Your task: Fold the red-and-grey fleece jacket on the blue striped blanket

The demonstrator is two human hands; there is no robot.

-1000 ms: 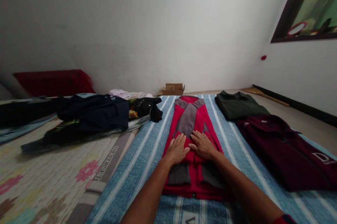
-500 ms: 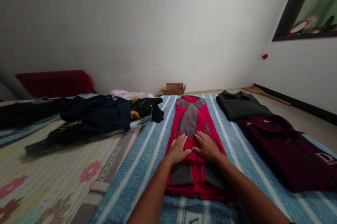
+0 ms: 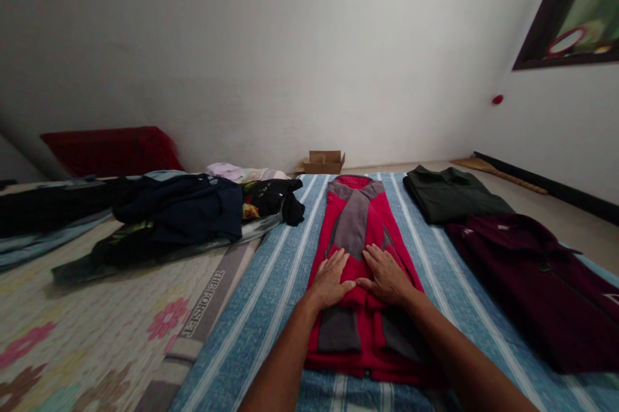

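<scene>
A red and grey jacket (image 3: pixel 355 218) lies folded lengthwise into a long strip on a blue striped sheet (image 3: pixel 271 299). Its collar end points toward the wall and its hem toward me. My left hand (image 3: pixel 330 280) rests flat on the jacket's left half, fingers stretched forward. Beside it, my right hand (image 3: pixel 384 275) lies flat on the right half. The thumbs nearly meet at the middle. Neither hand grips the cloth, and the fabric under the palms is hidden.
To the right lie a folded dark green garment (image 3: pixel 457 194) and a folded maroon jacket (image 3: pixel 536 289). Loose dark clothes (image 3: pixel 188 209) are heaped on the floral mat (image 3: pixel 130 296) at left. A cardboard box (image 3: pixel 324 162) stands by the wall, near a red cloth-like object (image 3: pixel 113 151).
The view has shifted slightly, so most things sit a little further right. Both hands stay flat on the jacket in almost the same place.
</scene>
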